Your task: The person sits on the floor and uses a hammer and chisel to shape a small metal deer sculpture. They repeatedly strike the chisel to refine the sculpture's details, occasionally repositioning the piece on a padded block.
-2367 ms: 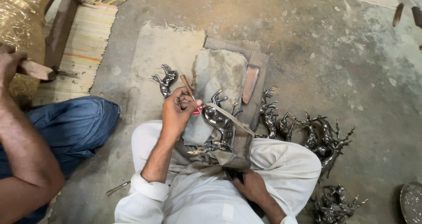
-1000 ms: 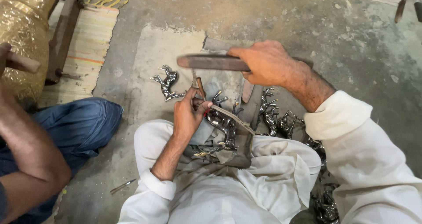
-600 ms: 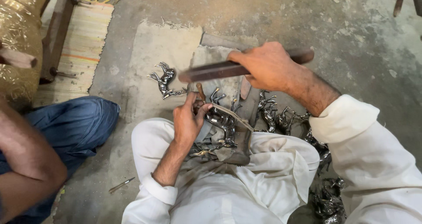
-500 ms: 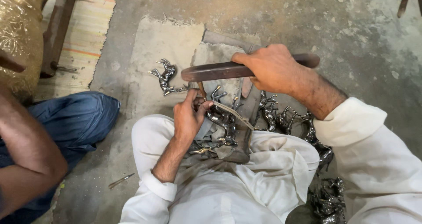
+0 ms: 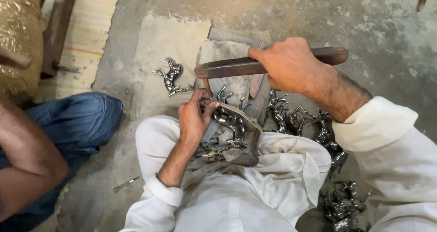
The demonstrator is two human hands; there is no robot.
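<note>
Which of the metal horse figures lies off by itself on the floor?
The metal horse left of the wooden bar; the other horses lie clustered at right.

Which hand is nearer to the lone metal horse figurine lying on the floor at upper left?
Left. The left hand sits just right of the metal horse figurine; the right hand, gripping the wooden bar, is farther right.

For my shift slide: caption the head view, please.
Right hand swings a wooden bar above a metal figurine steadied by the left hand.
</note>
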